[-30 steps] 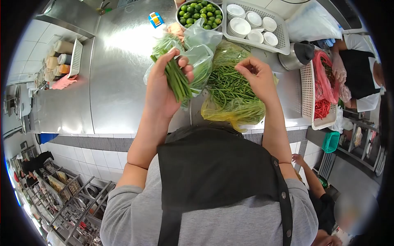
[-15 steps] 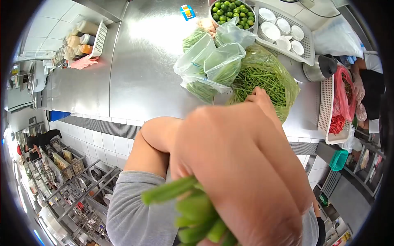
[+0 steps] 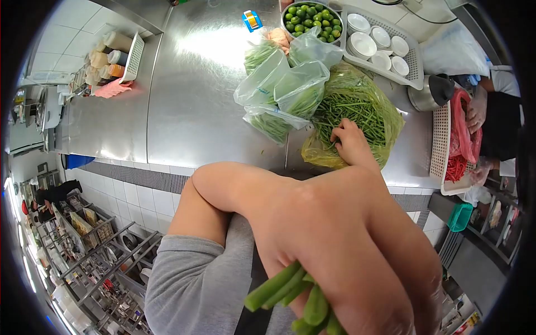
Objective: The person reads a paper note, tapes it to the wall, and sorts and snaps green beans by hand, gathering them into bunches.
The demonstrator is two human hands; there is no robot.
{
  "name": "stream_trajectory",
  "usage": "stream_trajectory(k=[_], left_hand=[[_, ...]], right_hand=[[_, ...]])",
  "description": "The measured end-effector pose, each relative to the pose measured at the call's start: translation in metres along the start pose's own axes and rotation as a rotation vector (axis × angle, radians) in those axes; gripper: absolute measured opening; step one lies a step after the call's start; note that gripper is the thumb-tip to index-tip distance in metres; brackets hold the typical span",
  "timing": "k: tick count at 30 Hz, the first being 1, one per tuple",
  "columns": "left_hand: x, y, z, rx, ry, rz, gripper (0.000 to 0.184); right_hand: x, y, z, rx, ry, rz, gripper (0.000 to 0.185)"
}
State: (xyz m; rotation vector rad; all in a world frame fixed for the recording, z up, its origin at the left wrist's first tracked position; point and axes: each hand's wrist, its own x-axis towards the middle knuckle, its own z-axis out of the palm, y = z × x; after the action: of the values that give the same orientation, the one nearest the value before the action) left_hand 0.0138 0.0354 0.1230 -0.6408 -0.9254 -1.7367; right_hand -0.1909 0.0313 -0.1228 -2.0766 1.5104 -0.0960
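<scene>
Very close to the camera, my left hand is wrapped round a bunch of thick green bean pods, whose cut-looking ends stick out below the fingers. Beyond it my right hand reaches into an open yellow-green plastic bag and has its curled fingers on the loose thin green beans there. My left hand hides part of the right forearm. Clear bags of green beans lie just left of the open bag.
Behind stand a bowl of limes and a basket of white bowls. A kettle and a basket with red chillies are at the right, beside a co-worker's gloved hands. Sauce bottles stand at the left.
My left hand has come down from over the counter to near the camera, still with the bunch. My right hand has lowered onto the loose beans. The view has shifted.
</scene>
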Motion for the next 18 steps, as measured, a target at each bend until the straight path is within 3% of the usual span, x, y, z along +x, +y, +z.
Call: stream_trajectory(k=[2, 10, 12, 18], left_hand=[[0.001, -0.002, 0.001, 0.0, -0.008, 0.0, 0.017], [0.007, -0.01, -0.003, 0.003, -0.046, 0.055, 0.02], [0.01, -0.011, -0.003, -0.009, -0.061, 0.062, 0.021], [0.01, -0.02, 0.006, 0.021, -0.038, 0.103, 0.024]], right_hand=[[-0.001, -0.001, -0.001, 0.018, 0.05, -0.027, 0.013], [-0.001, -0.002, -0.01, 0.023, -0.001, -0.037, 0.017], [0.0, 0.001, -0.016, 0.253, -0.027, -0.016, 0.017], [0.005, -0.007, -0.062, 0.489, 0.148, -0.01, 0.015]])
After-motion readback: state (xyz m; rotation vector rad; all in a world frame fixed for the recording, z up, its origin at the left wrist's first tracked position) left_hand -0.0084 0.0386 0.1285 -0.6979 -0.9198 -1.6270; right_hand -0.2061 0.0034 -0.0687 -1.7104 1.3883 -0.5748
